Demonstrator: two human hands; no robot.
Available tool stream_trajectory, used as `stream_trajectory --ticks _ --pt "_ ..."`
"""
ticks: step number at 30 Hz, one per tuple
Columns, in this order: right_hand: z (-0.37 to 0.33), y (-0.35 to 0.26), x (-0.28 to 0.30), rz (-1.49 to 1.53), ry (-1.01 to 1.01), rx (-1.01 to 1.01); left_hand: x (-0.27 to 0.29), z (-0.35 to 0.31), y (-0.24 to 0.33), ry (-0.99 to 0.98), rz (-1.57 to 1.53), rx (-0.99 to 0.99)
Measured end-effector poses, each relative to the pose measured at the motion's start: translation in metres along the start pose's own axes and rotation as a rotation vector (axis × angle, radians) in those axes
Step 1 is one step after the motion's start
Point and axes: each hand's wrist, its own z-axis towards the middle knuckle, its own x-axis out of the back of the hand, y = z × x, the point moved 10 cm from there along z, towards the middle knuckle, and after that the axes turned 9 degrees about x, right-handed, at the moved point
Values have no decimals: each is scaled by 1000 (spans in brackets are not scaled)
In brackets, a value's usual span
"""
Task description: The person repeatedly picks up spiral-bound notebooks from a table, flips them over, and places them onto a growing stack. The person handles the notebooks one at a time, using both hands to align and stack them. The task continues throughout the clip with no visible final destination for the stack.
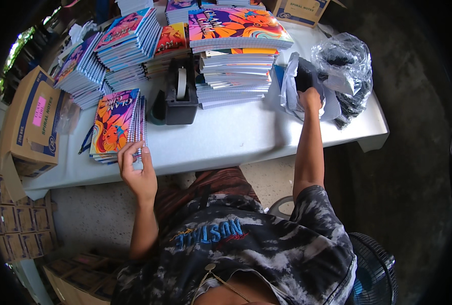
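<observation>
At the table's front left lies a small stack of spiral notebooks (115, 122) with bright orange and purple illustrated covers. My left hand (138, 173) rests at its near right corner, thumb and fingers apart, touching the spiral edge. My right hand (311, 100) reaches into the mouth of a whitish plastic bag (290, 94) with black contents. Its fingers look curled, but the bag partly hides them, and I cannot make out what they grip. Beside it sits a clear plastic bag (345, 61) full of black, coil-like material.
A black tape dispenser (181, 109) stands between the small stack and a tall notebook pile (236, 76). More notebook piles (127, 43) fill the back left. Cardboard boxes stand at the left (35, 122) and back right (302, 11). A fan (376, 269) is on my right.
</observation>
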Motion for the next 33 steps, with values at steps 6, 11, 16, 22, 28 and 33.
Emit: stream_trajectory --ticks 6,11,16,22,28,33 --pt "21 11 -17 72 39 3 -3 -4 4 -77 -39 -12" --pt "32 19 -26 13 74 55 -6 -7 0 -130 -104 27" --pt "18 -1 -19 1 -29 69 -6 -11 1 -125 -175 61" --pt "35 15 -19 24 184 129 -4 -12 -1 -141 -206 47" --pt "10 17 20 324 358 42 1 -12 -1 -137 -184 76" --pt "-16 -9 54 1122 753 349 -7 -13 -1 -185 -225 77"
